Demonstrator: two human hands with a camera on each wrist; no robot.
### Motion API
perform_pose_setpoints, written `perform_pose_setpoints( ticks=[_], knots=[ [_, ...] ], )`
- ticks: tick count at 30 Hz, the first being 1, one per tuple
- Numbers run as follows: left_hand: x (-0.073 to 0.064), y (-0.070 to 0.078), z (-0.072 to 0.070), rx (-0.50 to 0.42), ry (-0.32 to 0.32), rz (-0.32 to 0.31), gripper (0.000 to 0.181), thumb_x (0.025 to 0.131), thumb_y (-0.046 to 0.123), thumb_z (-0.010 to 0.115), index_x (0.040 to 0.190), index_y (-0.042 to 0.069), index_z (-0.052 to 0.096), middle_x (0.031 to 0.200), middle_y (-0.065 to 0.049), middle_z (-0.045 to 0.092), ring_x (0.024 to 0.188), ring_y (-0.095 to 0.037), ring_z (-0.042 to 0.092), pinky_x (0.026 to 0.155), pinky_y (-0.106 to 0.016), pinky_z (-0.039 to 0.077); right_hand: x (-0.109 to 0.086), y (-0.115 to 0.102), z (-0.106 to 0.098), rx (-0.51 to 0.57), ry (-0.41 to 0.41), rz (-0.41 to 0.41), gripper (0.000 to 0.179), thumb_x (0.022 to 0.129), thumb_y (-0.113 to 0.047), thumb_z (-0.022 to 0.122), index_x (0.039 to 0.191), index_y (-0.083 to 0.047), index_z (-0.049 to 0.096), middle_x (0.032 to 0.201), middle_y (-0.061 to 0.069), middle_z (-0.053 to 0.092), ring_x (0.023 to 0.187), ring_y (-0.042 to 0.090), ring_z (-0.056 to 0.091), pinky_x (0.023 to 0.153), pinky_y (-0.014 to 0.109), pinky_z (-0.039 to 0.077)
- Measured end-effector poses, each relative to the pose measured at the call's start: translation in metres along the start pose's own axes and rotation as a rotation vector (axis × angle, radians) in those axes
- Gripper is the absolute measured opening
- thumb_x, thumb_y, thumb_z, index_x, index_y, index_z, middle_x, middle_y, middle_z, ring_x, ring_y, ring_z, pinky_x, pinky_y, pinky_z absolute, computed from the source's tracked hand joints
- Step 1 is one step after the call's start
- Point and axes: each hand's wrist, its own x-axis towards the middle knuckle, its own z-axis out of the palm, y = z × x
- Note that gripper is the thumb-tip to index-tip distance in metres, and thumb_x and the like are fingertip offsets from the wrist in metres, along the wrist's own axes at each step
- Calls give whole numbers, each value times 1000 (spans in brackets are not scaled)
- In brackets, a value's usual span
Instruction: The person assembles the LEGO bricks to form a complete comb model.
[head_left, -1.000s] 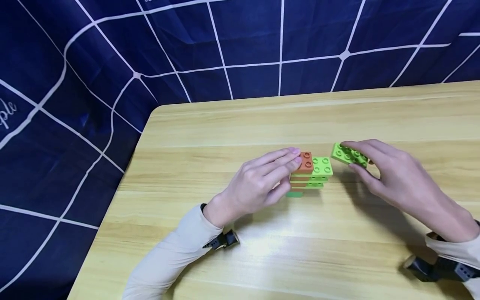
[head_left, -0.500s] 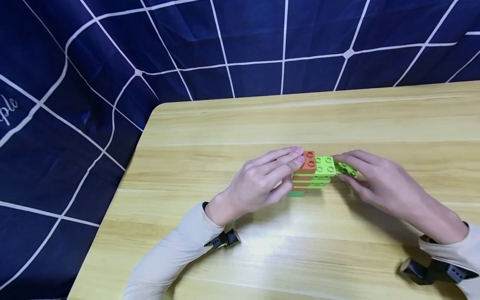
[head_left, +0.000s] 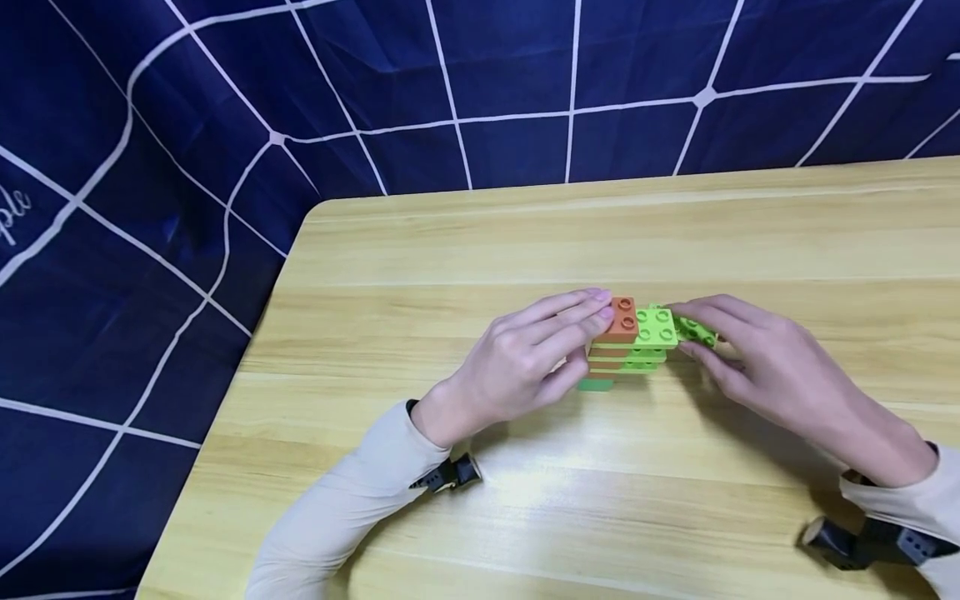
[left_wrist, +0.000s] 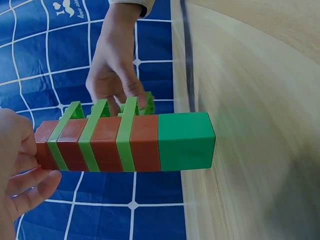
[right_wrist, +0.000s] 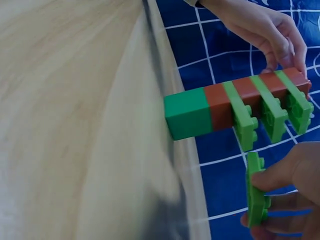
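A tower of bricks stands upright on the table, with a dark green brick at its foot. Above that, orange-brown bricks alternate with thin lime green plates, whose studded ends jut out to the right. My left hand grips the tower's top orange brick, fingers over it. At the tower's right side, my right hand pinches a loose lime green plate between thumb and fingers. The right wrist view shows it close to the lowest jutting plate; whether they touch, I cannot tell.
The light wooden table extends around the tower, its left edge and rounded back corner in view. Dark blue cloth with white lines hangs behind and to the left. Black wrist cameras sit low beside both forearms.
My right hand has moved left, bringing the loose lime plate from out in the air to beside the tower. My left hand keeps its grip on the top brick.
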Motion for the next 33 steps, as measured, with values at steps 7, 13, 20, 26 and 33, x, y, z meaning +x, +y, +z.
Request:
perform_pose_setpoints(
  ticks=[7,13,20,26,33],
  knots=[
    [0,0,0,7,-2,4,31,81,-2,61,111,-4,68,117,-16,68,116,-24,62,108,-21,41,2,-6,-5,98,111,-8,47,96,-43,52,123,-5,64,113,11,67,100,22,62,97,-4,32],
    [0,0,0,15,6,9,31,80,-2,61,110,-4,68,116,-16,68,115,-24,62,107,-21,41,4,-10,-6,143,188,-21,53,96,-48,51,117,-2,67,111,15,68,114,-8,50,97,0,37],
    [0,0,0,13,12,13,30,80,-2,61,109,-3,69,116,-16,68,116,-25,62,108,-21,42,8,-18,-10,173,221,-54,58,96,-49,48,112,3,68,107,18,69,113,-11,49,98,2,39],
    [0,0,0,7,14,14,31,80,-3,60,110,-4,69,116,-16,68,116,-25,62,108,-22,42,7,-16,-18,155,251,18,50,96,-43,52,114,2,68,108,18,69,101,-14,51,86,0,41],
    [0,0,0,14,9,11,31,81,-3,60,111,-4,68,117,-16,68,116,-25,62,108,-22,41,10,-18,-17,187,295,-49,49,96,-41,54,111,3,69,104,20,69,105,-8,54,92,4,43]
  ],
)
